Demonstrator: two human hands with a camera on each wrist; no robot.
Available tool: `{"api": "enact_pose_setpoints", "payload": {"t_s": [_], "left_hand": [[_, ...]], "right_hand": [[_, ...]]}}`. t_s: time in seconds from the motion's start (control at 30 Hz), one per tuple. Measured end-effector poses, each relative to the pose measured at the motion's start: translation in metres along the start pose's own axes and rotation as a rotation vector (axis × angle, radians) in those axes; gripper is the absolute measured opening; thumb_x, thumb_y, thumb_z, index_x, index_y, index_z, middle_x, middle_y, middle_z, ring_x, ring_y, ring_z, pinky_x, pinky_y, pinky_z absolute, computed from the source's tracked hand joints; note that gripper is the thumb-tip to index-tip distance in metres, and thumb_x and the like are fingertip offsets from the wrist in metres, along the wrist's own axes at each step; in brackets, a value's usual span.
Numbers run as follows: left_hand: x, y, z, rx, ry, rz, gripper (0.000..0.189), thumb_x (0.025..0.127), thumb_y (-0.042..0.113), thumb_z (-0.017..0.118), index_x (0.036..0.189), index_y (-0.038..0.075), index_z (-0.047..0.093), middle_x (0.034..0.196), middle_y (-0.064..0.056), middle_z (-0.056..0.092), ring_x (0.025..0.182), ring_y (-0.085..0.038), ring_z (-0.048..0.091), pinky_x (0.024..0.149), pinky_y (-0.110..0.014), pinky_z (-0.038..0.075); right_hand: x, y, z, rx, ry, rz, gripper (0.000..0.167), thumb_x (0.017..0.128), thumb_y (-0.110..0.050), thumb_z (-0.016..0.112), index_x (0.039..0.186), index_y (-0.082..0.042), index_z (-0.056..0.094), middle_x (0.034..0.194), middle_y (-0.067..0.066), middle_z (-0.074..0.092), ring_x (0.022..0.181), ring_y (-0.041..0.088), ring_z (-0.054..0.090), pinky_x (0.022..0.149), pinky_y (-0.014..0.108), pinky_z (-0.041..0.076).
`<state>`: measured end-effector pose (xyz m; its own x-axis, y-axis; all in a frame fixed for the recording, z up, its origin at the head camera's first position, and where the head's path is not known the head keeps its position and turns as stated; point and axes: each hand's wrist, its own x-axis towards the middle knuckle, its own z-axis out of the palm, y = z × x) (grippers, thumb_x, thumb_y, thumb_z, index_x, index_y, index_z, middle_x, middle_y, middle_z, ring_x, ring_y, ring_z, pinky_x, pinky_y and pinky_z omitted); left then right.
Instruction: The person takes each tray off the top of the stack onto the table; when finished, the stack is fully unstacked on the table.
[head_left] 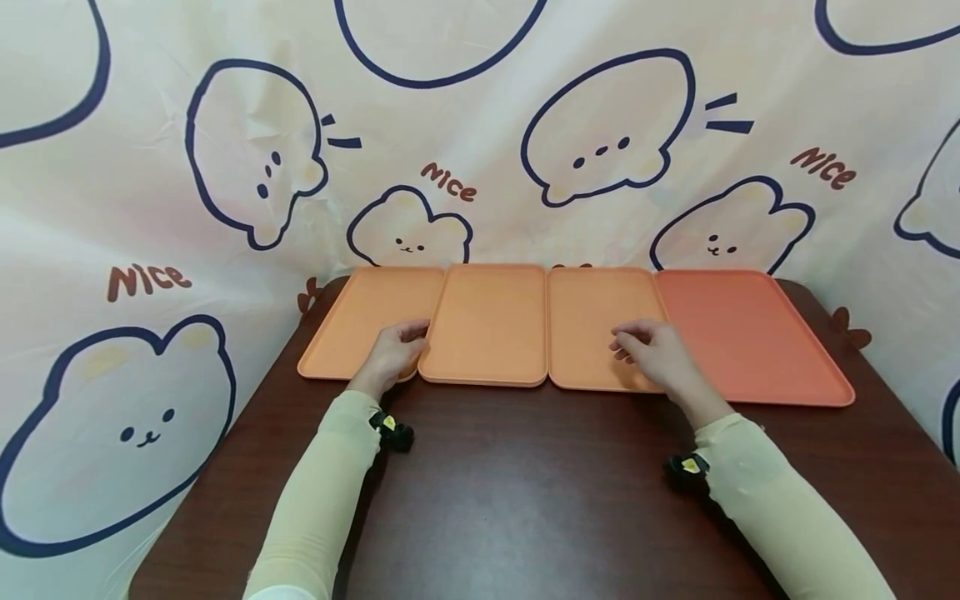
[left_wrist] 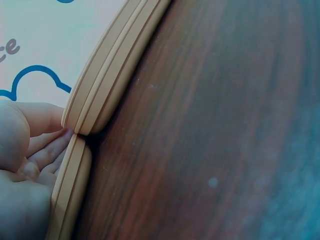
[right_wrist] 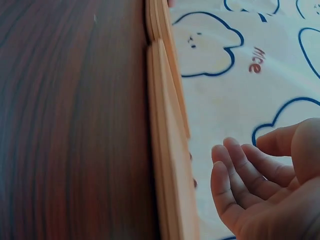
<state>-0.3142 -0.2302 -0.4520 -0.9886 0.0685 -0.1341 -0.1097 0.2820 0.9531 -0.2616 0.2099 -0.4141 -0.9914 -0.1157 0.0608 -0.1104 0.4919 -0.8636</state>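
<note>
Lengthwise, all four trays ran away from you, your left hand (head_left: 393, 354) resting on the leftmost tray (head_left: 352, 329), your right hand (head_left: 651, 350) loosely curled, holding nothing, over the third tray (head_left: 588, 317), its near edge partly hidden.

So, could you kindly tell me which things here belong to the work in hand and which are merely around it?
In hand:
- left hand, fingers at the seam of the far-left tray and second tray
- right hand, over the third tray

Merely around:
- darker orange tray, untouched
- brown table
- cartoon-print backdrop
</note>
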Motion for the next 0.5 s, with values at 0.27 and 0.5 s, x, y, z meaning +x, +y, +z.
{"api": "enact_pose_setpoints", "payload": {"t_s": [0.27,0.5], "left_hand": [[0.001,0.0,-0.001,-0.002,-0.005,-0.018,0.052,0.111,0.006,0.054,0.163,0.004,0.047,0.169,-0.018,0.046,0.159,-0.032,0.04,0.131,-0.048,0.036],[0.002,0.0,-0.002,0.003,-0.001,-0.027,0.052,0.112,0.007,0.054,0.163,0.006,0.047,0.17,-0.016,0.045,0.16,-0.031,0.038,0.131,-0.048,0.035]], "right_hand": [[0.021,-0.006,0.039,0.043,-0.084,0.045,0.036,0.113,-0.015,0.054,0.138,0.008,0.065,0.116,0.025,0.075,0.099,0.029,0.076,0.082,0.03,0.062],[0.04,-0.009,0.063,0.146,-0.13,0.108,0.037,0.112,-0.013,0.055,0.141,0.01,0.061,0.12,0.027,0.073,0.092,0.022,0.073,0.075,0.027,0.061]]}}
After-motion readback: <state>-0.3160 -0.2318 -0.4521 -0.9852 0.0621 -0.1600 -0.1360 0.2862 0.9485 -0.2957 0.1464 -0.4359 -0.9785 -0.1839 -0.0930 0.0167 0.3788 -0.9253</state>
